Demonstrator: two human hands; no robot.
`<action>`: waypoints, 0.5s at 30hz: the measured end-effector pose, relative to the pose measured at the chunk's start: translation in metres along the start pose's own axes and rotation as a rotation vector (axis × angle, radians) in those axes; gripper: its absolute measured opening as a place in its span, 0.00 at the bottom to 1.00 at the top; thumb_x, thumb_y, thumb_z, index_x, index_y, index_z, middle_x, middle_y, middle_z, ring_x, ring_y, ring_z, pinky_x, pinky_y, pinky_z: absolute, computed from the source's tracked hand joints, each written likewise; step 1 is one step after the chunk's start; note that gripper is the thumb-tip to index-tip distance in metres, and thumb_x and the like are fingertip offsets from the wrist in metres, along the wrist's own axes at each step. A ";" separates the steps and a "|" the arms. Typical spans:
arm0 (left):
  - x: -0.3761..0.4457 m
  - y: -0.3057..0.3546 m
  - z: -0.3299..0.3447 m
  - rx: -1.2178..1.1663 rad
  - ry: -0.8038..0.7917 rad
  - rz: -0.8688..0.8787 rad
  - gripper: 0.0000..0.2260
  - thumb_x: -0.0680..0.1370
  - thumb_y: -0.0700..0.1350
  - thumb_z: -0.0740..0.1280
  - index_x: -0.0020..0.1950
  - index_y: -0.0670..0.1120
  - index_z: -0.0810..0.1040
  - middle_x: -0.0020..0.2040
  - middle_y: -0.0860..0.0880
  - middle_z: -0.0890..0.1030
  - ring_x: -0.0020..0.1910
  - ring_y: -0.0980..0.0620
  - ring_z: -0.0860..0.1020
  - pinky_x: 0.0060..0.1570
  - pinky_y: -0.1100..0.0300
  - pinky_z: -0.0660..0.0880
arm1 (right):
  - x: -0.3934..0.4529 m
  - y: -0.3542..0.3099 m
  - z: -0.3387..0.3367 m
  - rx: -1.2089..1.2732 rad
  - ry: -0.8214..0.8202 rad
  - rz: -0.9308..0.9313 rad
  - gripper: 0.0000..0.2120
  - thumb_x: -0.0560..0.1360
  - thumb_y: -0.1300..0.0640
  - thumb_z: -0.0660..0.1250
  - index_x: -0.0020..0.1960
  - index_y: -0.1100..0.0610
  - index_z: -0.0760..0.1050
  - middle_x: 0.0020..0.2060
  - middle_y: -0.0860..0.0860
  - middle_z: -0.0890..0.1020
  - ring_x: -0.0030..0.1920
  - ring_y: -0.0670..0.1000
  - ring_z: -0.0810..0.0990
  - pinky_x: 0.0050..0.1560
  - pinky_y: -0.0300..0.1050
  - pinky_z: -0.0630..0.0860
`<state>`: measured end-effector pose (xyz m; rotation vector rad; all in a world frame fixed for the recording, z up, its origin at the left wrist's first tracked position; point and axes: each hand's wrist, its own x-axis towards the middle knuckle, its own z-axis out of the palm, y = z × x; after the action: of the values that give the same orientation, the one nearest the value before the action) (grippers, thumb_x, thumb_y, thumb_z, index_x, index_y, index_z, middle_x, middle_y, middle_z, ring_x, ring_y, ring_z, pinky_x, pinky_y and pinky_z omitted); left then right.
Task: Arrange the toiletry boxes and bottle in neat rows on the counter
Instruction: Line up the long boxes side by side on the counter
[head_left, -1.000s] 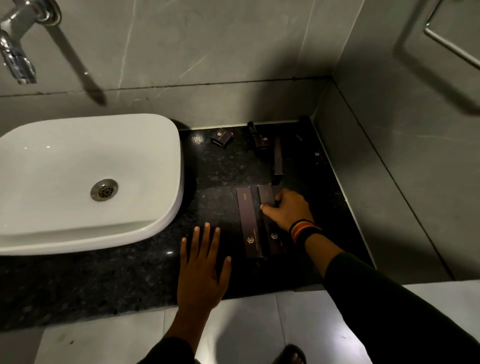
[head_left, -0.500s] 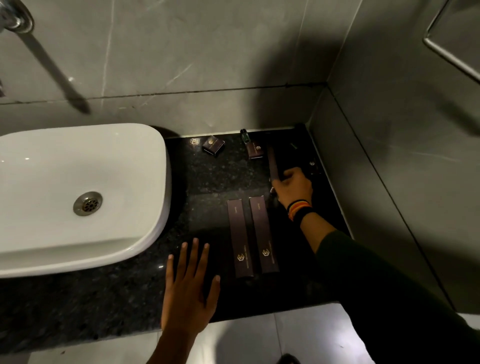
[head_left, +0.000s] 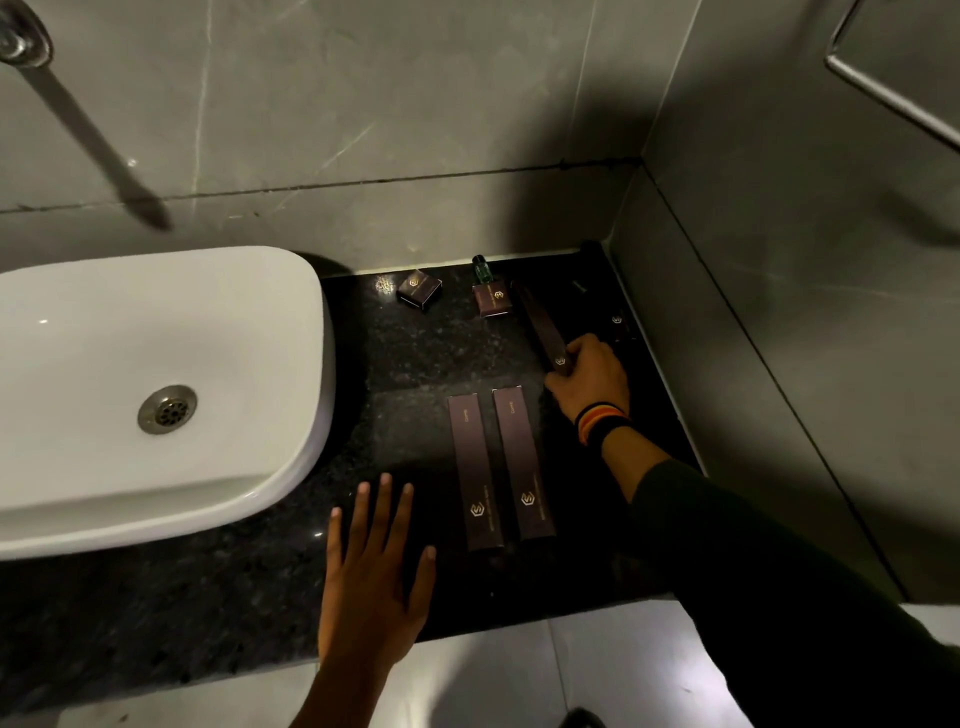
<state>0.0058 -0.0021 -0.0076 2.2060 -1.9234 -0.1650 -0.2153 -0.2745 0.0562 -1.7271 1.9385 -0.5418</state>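
Two long brown boxes (head_left: 475, 470) (head_left: 523, 462) lie side by side on the black counter (head_left: 415, 358), parallel, logos toward me. My right hand (head_left: 592, 382) grips the near end of a third long brown box (head_left: 540, 330) that points away toward the back wall. A small square box (head_left: 420, 289) sits at the back, and another small box (head_left: 492, 300) lies in front of a little green bottle (head_left: 481, 266). A dark item (head_left: 616, 322) lies in shadow by the right wall. My left hand (head_left: 371, 566) rests flat, fingers spread, on the counter's front edge.
A white basin (head_left: 156, 389) fills the counter's left side, its rim close to the long boxes. Grey tiled walls close the back and right. A metal rail (head_left: 893, 98) hangs on the right wall. Pale floor tiles lie below the counter edge.
My right hand left the second long box, which now lies beside the first, reached back and closed on the third long box. My left hand stayed flat.
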 end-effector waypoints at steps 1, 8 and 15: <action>0.001 0.000 0.000 -0.005 0.004 0.001 0.31 0.84 0.59 0.53 0.86 0.49 0.59 0.88 0.46 0.58 0.88 0.44 0.52 0.84 0.36 0.53 | -0.005 0.003 -0.003 0.028 -0.002 0.019 0.18 0.67 0.57 0.74 0.55 0.57 0.75 0.54 0.57 0.79 0.53 0.59 0.80 0.52 0.53 0.79; -0.001 0.007 -0.008 -0.035 0.019 0.006 0.31 0.84 0.58 0.55 0.85 0.46 0.64 0.86 0.43 0.62 0.86 0.41 0.57 0.83 0.34 0.55 | -0.104 0.044 -0.014 0.202 -0.034 0.109 0.17 0.66 0.57 0.76 0.49 0.48 0.73 0.51 0.52 0.79 0.47 0.51 0.80 0.45 0.42 0.75; -0.001 0.009 -0.013 -0.015 0.012 0.006 0.31 0.84 0.58 0.54 0.84 0.45 0.65 0.86 0.42 0.64 0.86 0.40 0.59 0.83 0.34 0.56 | -0.147 0.063 -0.012 0.244 -0.121 0.129 0.21 0.68 0.54 0.78 0.52 0.41 0.69 0.53 0.47 0.77 0.47 0.45 0.79 0.40 0.34 0.73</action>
<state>-0.0004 -0.0011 0.0067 2.1868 -1.9160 -0.1649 -0.2608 -0.1207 0.0424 -1.4397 1.8014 -0.5860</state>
